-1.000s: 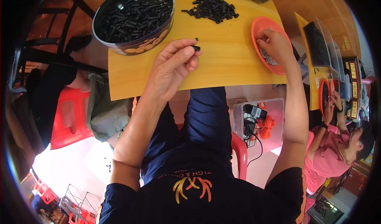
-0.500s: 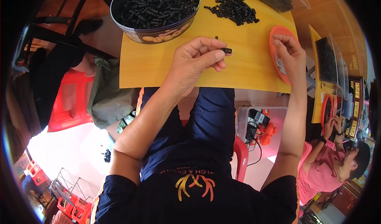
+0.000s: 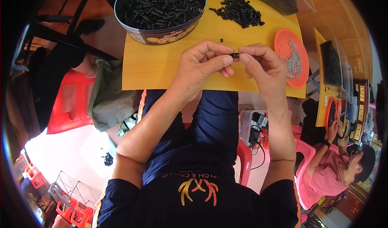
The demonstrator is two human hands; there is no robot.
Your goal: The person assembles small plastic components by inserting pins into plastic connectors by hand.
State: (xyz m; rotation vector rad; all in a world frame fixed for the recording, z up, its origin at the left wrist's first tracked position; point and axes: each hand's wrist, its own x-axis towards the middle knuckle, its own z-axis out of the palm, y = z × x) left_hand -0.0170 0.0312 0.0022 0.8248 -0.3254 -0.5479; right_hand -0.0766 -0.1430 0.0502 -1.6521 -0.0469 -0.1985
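Over the yellow table [image 3: 153,72], my left hand [image 3: 202,62] pinches a small black cylindrical part [image 3: 235,55] between thumb and fingers. Thumb and forefinger of my right hand [image 3: 264,66] are pressed together at the right end of that part; anything tiny between them is too small to make out. To the right lies an orange plate [image 3: 281,37] bearing many small silvery metal pieces [image 3: 294,64]. Just beyond my hands sits one tiny black piece [image 3: 221,40]. A heap of black parts [image 3: 238,12] lies farther back.
At the far left a round tin [image 3: 169,36] is filled with black parts [image 3: 161,8]. A clear-sided tray [image 3: 331,62] stands on the right. Another person in pink [image 3: 329,167] works there. Cables [image 3: 255,131] lie in a box below the table.
My right hand has left the orange plate and moved leftward to meet the black part. My left hand stays nearly in place, still pinching it.
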